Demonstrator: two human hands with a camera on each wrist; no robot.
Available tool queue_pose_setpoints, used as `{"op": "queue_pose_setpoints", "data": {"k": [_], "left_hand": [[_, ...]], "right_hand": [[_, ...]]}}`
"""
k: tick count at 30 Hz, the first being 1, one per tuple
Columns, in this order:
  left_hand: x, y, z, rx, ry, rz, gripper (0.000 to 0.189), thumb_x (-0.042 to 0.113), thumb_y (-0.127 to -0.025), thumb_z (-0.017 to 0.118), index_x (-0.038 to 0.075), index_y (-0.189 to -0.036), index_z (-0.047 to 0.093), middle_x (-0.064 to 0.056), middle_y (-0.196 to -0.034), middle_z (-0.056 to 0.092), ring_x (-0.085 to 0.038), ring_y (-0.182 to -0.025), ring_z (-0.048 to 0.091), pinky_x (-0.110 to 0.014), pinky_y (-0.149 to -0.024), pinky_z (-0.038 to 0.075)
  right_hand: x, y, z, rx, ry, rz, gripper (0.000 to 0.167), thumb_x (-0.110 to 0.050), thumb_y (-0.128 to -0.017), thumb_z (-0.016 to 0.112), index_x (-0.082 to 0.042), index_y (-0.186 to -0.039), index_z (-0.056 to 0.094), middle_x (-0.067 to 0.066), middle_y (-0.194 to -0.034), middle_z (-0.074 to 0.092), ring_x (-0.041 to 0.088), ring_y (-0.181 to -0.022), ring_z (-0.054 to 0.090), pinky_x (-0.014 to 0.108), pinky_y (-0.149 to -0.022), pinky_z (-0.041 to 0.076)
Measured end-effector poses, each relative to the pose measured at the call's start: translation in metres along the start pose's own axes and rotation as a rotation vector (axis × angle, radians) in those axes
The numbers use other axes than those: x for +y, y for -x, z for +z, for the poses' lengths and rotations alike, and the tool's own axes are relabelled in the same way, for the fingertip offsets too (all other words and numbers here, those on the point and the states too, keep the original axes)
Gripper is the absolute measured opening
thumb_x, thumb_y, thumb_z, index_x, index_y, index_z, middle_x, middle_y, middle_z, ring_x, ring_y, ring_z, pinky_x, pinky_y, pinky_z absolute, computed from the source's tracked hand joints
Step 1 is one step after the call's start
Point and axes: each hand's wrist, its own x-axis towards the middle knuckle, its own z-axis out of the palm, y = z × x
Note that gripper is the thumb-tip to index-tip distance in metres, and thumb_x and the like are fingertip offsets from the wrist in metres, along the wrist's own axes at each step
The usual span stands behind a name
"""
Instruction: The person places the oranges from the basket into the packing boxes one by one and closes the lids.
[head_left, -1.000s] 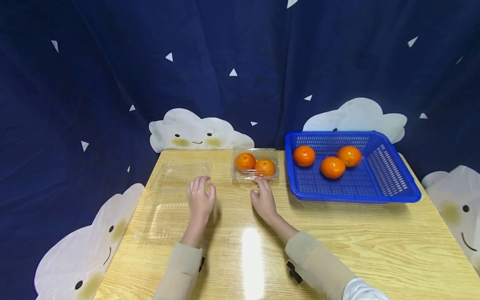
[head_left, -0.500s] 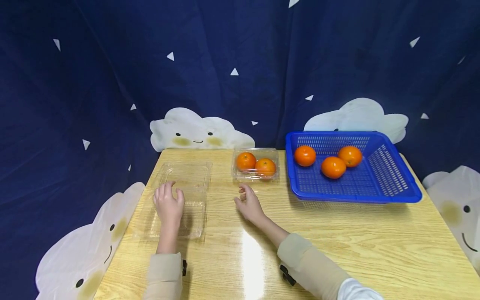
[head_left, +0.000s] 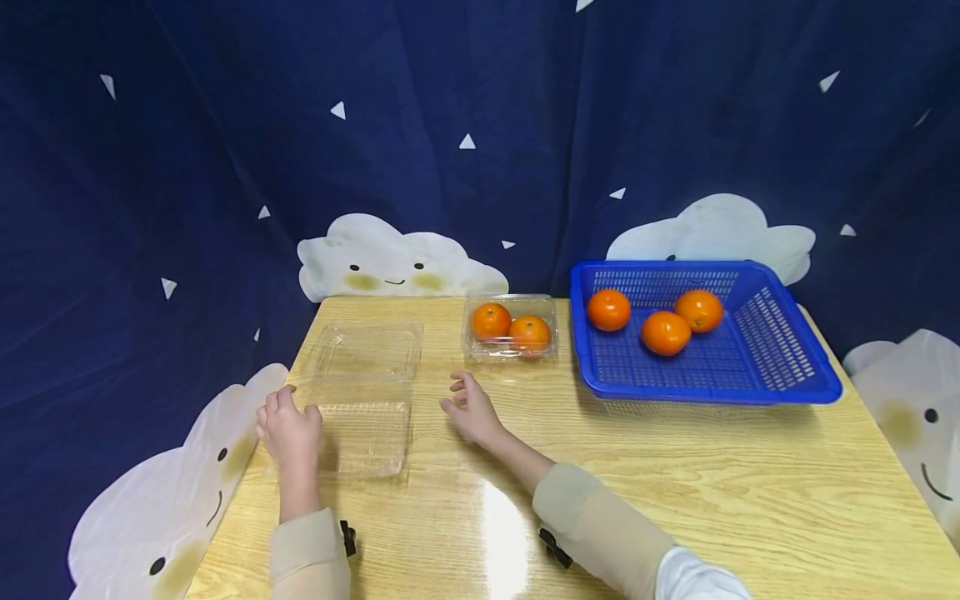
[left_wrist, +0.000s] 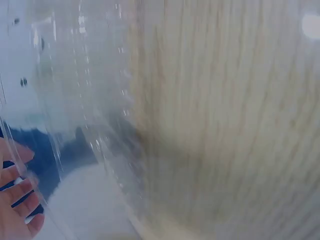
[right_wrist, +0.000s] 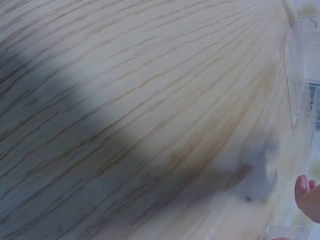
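An opened clear plastic clamshell box [head_left: 367,437] lies on the left of the table, its lid part folded flat toward the back. My left hand [head_left: 291,429] is over the left side of that box, fingers loosely bent. In the left wrist view, the fingers [left_wrist: 19,190] are spread beside the clear plastic edge; contact cannot be told. Between the two clear boxes, my right hand [head_left: 474,412] hovers above the wood with relaxed fingers and holds nothing. Behind it stands a smaller closed clamshell [head_left: 512,352] with two oranges inside, one of them an orange [head_left: 529,332] at the right.
A blue plastic basket [head_left: 787,387] stands at the back right, holding three oranges, among them an orange [head_left: 666,333] in the middle. Dark blue cloth [head_left: 465,75] with cloud pictures hangs behind the wooden table [head_left: 675,475].
Both hands have moved left, away from the closed clamshell. My left hand has passed across the opened box to its left edge; the right hand has drawn slightly nearer. Boxes and basket stayed put.
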Motion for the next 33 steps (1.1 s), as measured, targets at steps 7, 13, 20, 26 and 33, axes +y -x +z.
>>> {"op": "queue_pose_setpoints", "data": {"k": [7, 13, 20, 26, 33], "left_hand": [[-0.02, 0.001, -0.01, -0.146, -0.041, -0.098, 0.047, 0.013, -0.078, 0.055, -0.005, -0.12, 0.047, -0.026, -0.122, 0.044, -0.045, -0.112, 0.035, -0.055, -0.089, 0.023], [-0.034, 0.005, -0.015, -0.216, -0.049, -0.126, 0.05, 0.014, -0.078, 0.055, -0.007, -0.122, 0.044, -0.029, -0.117, 0.047, -0.046, -0.11, 0.039, -0.058, -0.091, 0.026], [-0.046, 0.007, -0.02, -0.261, -0.051, -0.136, 0.046, 0.012, -0.077, 0.051, -0.007, -0.118, 0.047, -0.027, -0.104, 0.054, -0.046, -0.096, 0.049, -0.056, -0.079, 0.036], [-0.048, 0.008, -0.022, -0.263, -0.061, -0.131, 0.041, 0.009, -0.076, 0.049, -0.004, -0.115, 0.051, -0.022, -0.09, 0.058, -0.044, -0.081, 0.054, -0.053, -0.066, 0.04], [-0.047, 0.01, -0.022, -0.242, -0.046, -0.157, 0.037, 0.005, -0.079, 0.044, -0.003, -0.114, 0.053, -0.023, -0.088, 0.059, -0.045, -0.08, 0.055, -0.052, -0.064, 0.04]], "right_hand": [[-0.005, -0.004, 0.011, -0.03, -0.023, 0.062, 0.051, -0.015, -0.087, 0.057, -0.003, -0.133, 0.036, 0.019, -0.121, 0.049, 0.031, -0.105, 0.053, 0.04, -0.086, 0.047], [-0.01, -0.006, 0.017, -0.053, -0.06, 0.104, 0.056, -0.017, -0.088, 0.057, 0.0, -0.135, 0.033, 0.021, -0.122, 0.048, 0.035, -0.108, 0.051, 0.044, -0.087, 0.046], [-0.01, -0.01, 0.018, -0.091, -0.147, 0.198, 0.061, -0.024, -0.088, 0.058, -0.002, -0.137, 0.03, 0.02, -0.124, 0.047, 0.036, -0.112, 0.049, 0.045, -0.089, 0.044], [-0.022, -0.012, 0.019, -0.169, -0.214, 0.218, 0.061, -0.02, -0.09, 0.056, 0.0, -0.139, 0.027, 0.025, -0.128, 0.045, 0.037, -0.112, 0.048, 0.046, -0.088, 0.044], [-0.016, -0.015, 0.03, -0.306, -0.205, 0.212, 0.064, -0.021, -0.091, 0.054, -0.005, -0.143, 0.021, 0.021, -0.134, 0.041, 0.036, -0.117, 0.047, 0.049, -0.092, 0.041]]}}
